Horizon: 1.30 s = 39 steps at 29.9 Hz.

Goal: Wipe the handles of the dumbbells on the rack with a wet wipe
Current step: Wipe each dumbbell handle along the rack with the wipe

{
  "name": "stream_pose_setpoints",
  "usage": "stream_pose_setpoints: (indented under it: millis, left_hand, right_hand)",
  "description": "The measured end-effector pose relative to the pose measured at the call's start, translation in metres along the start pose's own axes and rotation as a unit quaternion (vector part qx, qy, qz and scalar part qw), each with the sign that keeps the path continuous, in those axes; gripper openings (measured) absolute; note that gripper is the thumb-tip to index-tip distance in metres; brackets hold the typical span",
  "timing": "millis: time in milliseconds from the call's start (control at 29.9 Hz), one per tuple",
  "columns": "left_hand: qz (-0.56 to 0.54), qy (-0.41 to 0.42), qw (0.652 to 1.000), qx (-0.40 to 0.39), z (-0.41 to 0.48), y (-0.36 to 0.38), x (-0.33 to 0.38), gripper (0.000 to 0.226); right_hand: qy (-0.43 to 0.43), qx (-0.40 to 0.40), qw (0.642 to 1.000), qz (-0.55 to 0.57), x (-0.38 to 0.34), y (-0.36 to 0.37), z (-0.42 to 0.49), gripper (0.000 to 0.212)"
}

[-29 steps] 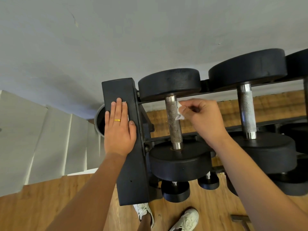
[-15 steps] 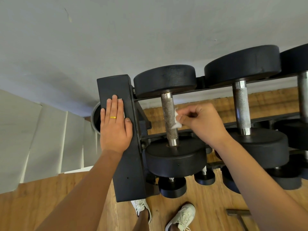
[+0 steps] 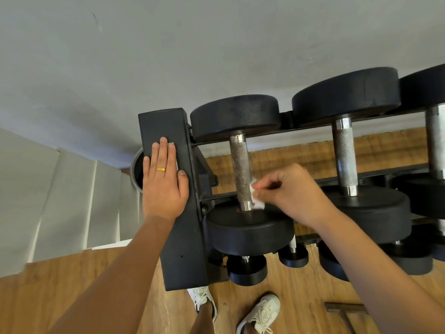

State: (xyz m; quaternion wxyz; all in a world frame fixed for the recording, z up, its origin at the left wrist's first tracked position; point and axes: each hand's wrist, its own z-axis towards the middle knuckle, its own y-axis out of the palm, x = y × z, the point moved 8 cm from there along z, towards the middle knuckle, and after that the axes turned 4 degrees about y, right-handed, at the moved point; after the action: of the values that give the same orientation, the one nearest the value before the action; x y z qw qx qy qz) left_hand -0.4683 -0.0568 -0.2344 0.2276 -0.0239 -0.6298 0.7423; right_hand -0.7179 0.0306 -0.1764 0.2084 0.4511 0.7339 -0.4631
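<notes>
Head view: your right hand [image 3: 291, 194] pinches a small crumpled white wet wipe [image 3: 257, 202] between thumb and fingertips, other fingers curled; the wipe touches the right side of the leftmost dumbbell's handle [image 3: 240, 165], low down, just above the near black plate [image 3: 250, 232]; handle is knurled metal, dull with brownish patches, smooth bright collars at both ends; it sits on the top tier of the black rack [image 3: 183, 237], far plate [image 3: 234, 116] toward the grey wall [image 3: 168, 56]; your left hand [image 3: 163, 186] lies flat on the rack's end post, fingers straight and together, holding nothing, gold ring [image 3: 160, 169] on it; next handle [image 3: 344, 160] to the right looks shinier, well apart from the first; open gap between them, wooden floor [image 3: 72, 297] showing through; a third handle [image 3: 435, 141] is cut by the right frame edge; smaller dumbbells [image 3: 246, 268] sit on a lower tier beneath; white shoes [image 3: 260, 312] on the floor near the rack's foot.
</notes>
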Motion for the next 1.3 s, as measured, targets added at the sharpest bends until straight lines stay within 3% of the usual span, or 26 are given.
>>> stream_pose_setpoints:
  millis: [134,268,435,669,869,1070,1304]
  left_hand:
    - [0.005,-0.001,1.0,0.002,0.0,0.001,-0.002,0.064]
    - [0.002,0.001,1.0,0.006,0.001,0.0,-0.001,0.064]
    - [0.001,0.002,1.0,0.007,0.0,0.0,0.0,0.063]
    - [0.005,0.003,1.0,0.009,0.001,0.0,0.0,0.063]
    - [0.009,0.004,1.0,0.001,0.0,0.001,0.0,0.063]
    - [0.006,0.007,1.0,0.009,0.0,0.0,0.0,0.063]
    - [0.0,0.011,1.0,0.024,0.0,-0.002,0.001,0.063]
  right_hand:
    - [0.015,-0.022,1.0,-0.017,0.007,0.003,-0.006,0.013]
    - [-0.026,0.123,0.985,0.122,-0.016,-0.027,0.01,0.016]
    - [-0.079,0.227,0.966,0.095,-0.045,-0.026,0.022,0.019]
    - [-0.071,0.153,0.986,-0.004,-0.03,-0.01,0.0,0.012]
    - [-0.091,0.187,0.978,-0.003,-0.059,-0.024,0.023,0.013]
    - [-0.056,0.084,0.994,-0.042,-0.024,0.0,-0.012,0.012]
    - [-0.081,0.135,0.987,-0.012,-0.038,-0.015,0.005,0.012]
